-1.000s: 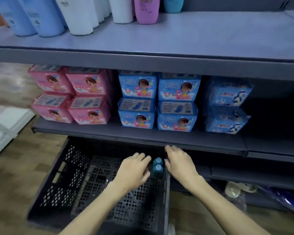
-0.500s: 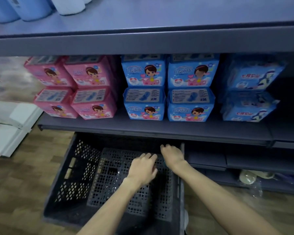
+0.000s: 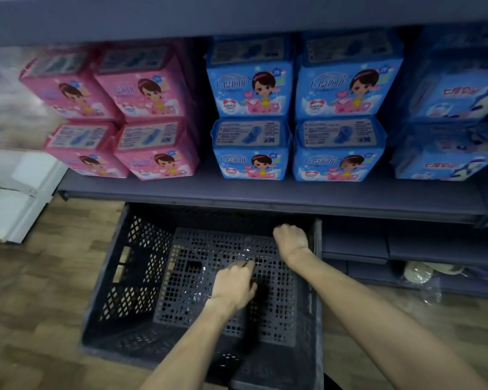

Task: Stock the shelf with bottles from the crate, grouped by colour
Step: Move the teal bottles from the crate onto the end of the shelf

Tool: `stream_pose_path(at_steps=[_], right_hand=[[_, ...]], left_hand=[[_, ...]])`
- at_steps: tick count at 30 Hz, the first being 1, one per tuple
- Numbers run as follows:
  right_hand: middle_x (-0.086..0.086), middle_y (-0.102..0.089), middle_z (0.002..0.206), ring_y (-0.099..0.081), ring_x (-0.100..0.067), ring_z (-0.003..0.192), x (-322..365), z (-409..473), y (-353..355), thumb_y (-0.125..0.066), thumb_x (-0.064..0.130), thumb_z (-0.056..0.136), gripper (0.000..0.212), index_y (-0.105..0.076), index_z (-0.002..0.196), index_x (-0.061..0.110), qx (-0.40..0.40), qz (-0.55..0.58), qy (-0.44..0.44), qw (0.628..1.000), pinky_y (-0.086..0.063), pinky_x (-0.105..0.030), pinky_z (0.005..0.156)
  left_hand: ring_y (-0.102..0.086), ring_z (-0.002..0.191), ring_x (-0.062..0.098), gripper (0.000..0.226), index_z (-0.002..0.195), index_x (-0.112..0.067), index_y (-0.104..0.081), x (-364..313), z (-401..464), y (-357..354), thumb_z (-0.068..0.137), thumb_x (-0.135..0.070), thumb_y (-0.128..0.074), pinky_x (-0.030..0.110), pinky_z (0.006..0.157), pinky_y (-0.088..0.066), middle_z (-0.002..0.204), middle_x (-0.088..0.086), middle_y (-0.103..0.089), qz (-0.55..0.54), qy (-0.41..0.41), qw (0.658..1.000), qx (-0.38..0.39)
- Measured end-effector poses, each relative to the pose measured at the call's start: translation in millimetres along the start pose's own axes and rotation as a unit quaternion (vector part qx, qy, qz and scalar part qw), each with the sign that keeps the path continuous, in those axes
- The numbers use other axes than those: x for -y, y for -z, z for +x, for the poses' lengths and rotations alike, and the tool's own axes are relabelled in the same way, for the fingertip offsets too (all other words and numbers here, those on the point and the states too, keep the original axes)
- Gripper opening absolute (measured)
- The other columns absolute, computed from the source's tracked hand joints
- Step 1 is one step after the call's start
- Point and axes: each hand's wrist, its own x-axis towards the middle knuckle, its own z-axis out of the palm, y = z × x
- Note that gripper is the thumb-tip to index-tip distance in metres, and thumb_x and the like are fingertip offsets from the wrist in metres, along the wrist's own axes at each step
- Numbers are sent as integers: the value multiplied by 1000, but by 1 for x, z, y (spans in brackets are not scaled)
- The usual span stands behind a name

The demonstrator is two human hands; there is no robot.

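Note:
A dark lattice crate (image 3: 141, 277) stands on the floor, part way under the shelf. My right hand (image 3: 290, 239) is deep in its far right corner, fingers curled down into a fist where two teal-capped bottles stood a moment ago. The hand hides the bottles. My left hand (image 3: 233, 285) hovers over the middle of the crate floor with loosely curled fingers, its fingertips near some crinkled clear film (image 3: 245, 253). It holds nothing that I can see. No other bottle shows in the crate.
The shelf board (image 3: 265, 192) above the crate carries pink packs (image 3: 150, 88) at left and blue packs (image 3: 251, 91) in the middle and right. Lower dark shelf boards (image 3: 406, 240) lie right of the crate. White boards (image 3: 14, 198) lie on the wooden floor at left.
The view has dropped and moved closer to the crate. My right hand has closed over the teal-capped bottles, which no longer show. My left hand has drawn back toward the crate's middle.

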Motion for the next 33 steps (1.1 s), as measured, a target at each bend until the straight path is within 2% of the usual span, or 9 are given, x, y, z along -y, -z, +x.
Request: stream_pose_path(at_steps=[3,10,15,18,21,23,28,33], right_hand=[[-7,-67,116,-67,-22,104,6,-3,-6,-54,-4,92,30,-65,117,9,-14,-27,-7,1000,-49,-30,73],[-5,-69,114,-65,-22,107,8,-4,-16,-58,3,92,24,-68,112,13,-8,-61,-16,998,-48,-30,74],[-4,-69,112,-59,-26,112,17,3,-25,-55,4,94,24,-67,112,15,-3,-126,-28,992,-48,-32,79],[-5,-66,120,-54,-27,119,17,7,-34,-51,6,97,27,-65,118,16,23,-141,-26,989,-46,-33,85],[-7,-60,129,-48,-25,125,12,9,-40,-49,9,99,30,-61,125,16,46,-137,-34,989,-45,-33,88],[-7,-60,130,-50,-23,124,9,10,-36,-52,11,97,31,-60,126,17,48,-127,-42,990,-45,-32,90],[-2,-66,120,-64,-20,111,8,1,-13,-63,13,91,28,-64,119,18,51,-62,-42,996,-44,-29,75],[-6,-64,121,-63,-26,112,-7,-24,18,-61,7,89,31,-62,119,14,4,-12,-34,999,-47,-34,83]], left_hand=[[-56,114,30,38,126,-16,-45,5,0,-7,93,-34,-51,39,85,-50,128,9,-57,-5,5,1000,3],[-58,110,30,35,123,-16,-45,3,3,-10,93,-32,-53,39,84,-52,122,8,-59,-14,-12,1000,8],[-57,114,28,36,125,-17,-44,7,-4,-15,93,-33,-53,39,87,-51,126,7,-58,-10,-22,1000,15],[-59,111,27,36,125,-19,-45,12,-5,-15,93,-34,-54,39,87,-52,124,5,-60,-9,-21,1000,12],[-60,109,28,35,125,-19,-46,13,-6,-9,93,-33,-53,40,87,-52,123,6,-59,-14,-21,1000,5],[-60,108,29,34,123,-20,-46,14,-6,-4,93,-33,-53,39,86,-51,122,5,-60,-20,-21,1000,-6],[-60,107,30,33,122,-19,-45,20,-6,8,93,-34,-51,39,83,-49,121,5,-59,-18,-11,1000,-14],[-58,109,27,33,123,-20,-46,18,-1,25,93,-34,-49,36,84,-49,121,4,-59,-28,-17,999,-35]])
